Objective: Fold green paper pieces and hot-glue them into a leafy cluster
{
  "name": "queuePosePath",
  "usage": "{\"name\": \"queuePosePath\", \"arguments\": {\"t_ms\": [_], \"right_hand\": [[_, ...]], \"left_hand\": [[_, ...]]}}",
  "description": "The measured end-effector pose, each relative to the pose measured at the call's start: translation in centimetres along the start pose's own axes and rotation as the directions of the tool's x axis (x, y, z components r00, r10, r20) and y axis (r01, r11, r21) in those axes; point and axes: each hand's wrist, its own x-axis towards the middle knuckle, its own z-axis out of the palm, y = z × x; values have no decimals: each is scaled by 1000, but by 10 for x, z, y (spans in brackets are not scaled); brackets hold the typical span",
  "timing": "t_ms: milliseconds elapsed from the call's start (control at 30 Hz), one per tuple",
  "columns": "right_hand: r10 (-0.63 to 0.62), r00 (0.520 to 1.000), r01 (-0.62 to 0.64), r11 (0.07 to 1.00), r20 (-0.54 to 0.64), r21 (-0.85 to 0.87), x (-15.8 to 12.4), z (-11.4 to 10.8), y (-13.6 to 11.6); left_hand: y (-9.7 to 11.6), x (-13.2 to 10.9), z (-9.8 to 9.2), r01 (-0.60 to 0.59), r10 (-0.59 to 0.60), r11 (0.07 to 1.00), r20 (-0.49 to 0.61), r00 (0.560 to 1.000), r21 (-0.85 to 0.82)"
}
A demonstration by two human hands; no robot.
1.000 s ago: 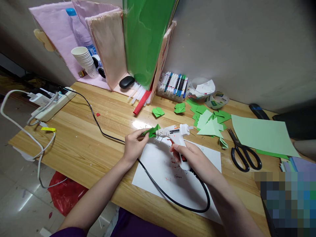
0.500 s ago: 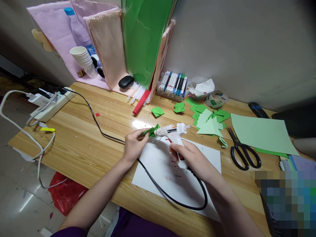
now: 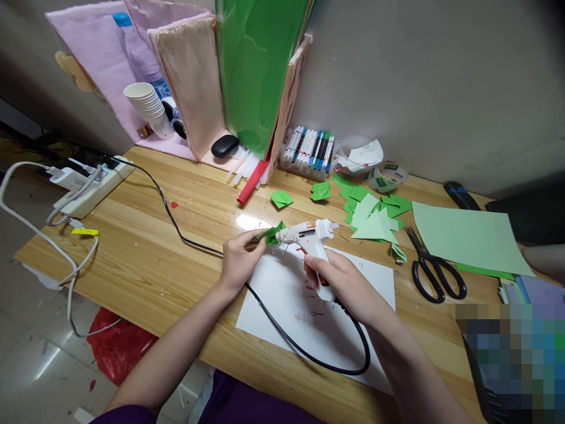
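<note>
Between the fingers of my left hand [image 3: 242, 256] is a small folded green paper piece [image 3: 274, 233]. My right hand [image 3: 338, 277] is wrapped round the handle of a white hot glue gun [image 3: 312, 237]. The gun points left, its nozzle at the folded paper; whether it touches cannot be made out. A black cord [image 3: 304, 353] loops from the handle over a marked white sheet [image 3: 269, 300] and runs off to the left. Two more folded green pieces, one a little farther back [image 3: 281, 199] and one to its right [image 3: 321, 191], lie beyond my hands.
Black-handled scissors [image 3: 435, 268] lie right of the white sheet, near green paper cutouts [image 3: 375, 221] and a pale green sheet [image 3: 463, 232]. At the back stand a marker box [image 3: 309, 153] and a tape roll [image 3: 386, 176]. A power strip [image 3: 95, 188] sits far left.
</note>
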Motion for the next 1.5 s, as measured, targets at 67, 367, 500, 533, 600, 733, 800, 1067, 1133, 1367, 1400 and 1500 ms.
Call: {"name": "queuePosePath", "arguments": {"t_ms": [67, 367, 500, 533, 600, 733, 800, 1067, 1133, 1367, 1400, 1500], "right_hand": [[-2, 1000, 2, 1000, -5, 3, 0, 0, 0], [-6, 1000, 7, 1000, -28, 24, -1, 0, 2], [-6, 999, 7, 999, -37, 47, -2, -1, 1], [-8, 999, 9, 999, -41, 44, -2, -1, 1], [-9, 999, 11, 999, -50, 33, -3, -1, 1], [-1, 999, 2, 1000, -49, 27, -3, -1, 2], [2, 999, 0, 999, -50, 38, -3, -1, 3], [-11, 998, 21, 982, -55, 190, -2, -4, 7], [-29, 999, 36, 963, -31, 268, -5, -5, 10], [-65, 968, 190, 823, -243, 535, -13, -9, 27], [-71, 947, 231, 827, -312, 512, -11, -11, 32], [-83, 860, 284, 898, -504, 336, 1, -17, 48]], "left_hand": [[1, 0, 0, -4, 4, 1000, 0, 1000, 6], [1, 0, -1, -10, 10, 1000, -10, 1000, 9], [2, 0, -1, 6, -6, 1000, -12, 1000, 2], [2, 0, -1, 6, -6, 1000, -11, 1000, 3], [2, 1, -1, 4, -4, 1000, -10, 1000, 7], [1, 0, -1, 8, -8, 1000, -10, 1000, 12], [2, 0, -1, 10, -10, 1000, -7, 1000, 11], [1, 5, 0, 171, -169, 977, 25, 985, -130], [-2, 9, -2, 261, -255, 941, 57, 965, -214], [-5, 16, -7, 402, -386, 840, 118, 915, -365], [-4, 15, -7, 409, -391, 834, 125, 912, -369], [-2, 14, -6, 421, -400, 828, 136, 906, -372]]}}
